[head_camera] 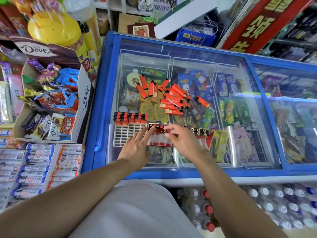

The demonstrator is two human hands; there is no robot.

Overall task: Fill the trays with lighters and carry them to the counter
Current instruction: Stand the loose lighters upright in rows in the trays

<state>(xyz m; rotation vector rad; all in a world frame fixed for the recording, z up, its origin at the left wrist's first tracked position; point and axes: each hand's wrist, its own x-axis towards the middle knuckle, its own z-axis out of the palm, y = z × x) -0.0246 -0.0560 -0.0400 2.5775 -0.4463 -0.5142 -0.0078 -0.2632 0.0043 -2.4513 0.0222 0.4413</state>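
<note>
Hands (159, 143) over red tray (161, 143)

Loose orange lighters (173, 97) lie heaped beyond 2 partly filled trays (127, 134).

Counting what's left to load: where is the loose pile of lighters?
The loose lighters lie on the freezer lid, beyond both hands, behind the white grid tray.

two bare forearms reach in from the bottom corners, with no sleeves showing up to the frame's edge. the left hand (137, 148) and the right hand (184, 143) wear no gloves, rings, watch or bracelets, and the fingernails look short and unpainted. below and between the arms lies a plain, pale grey-white garment (137, 212), smooth and unmarked.
</note>
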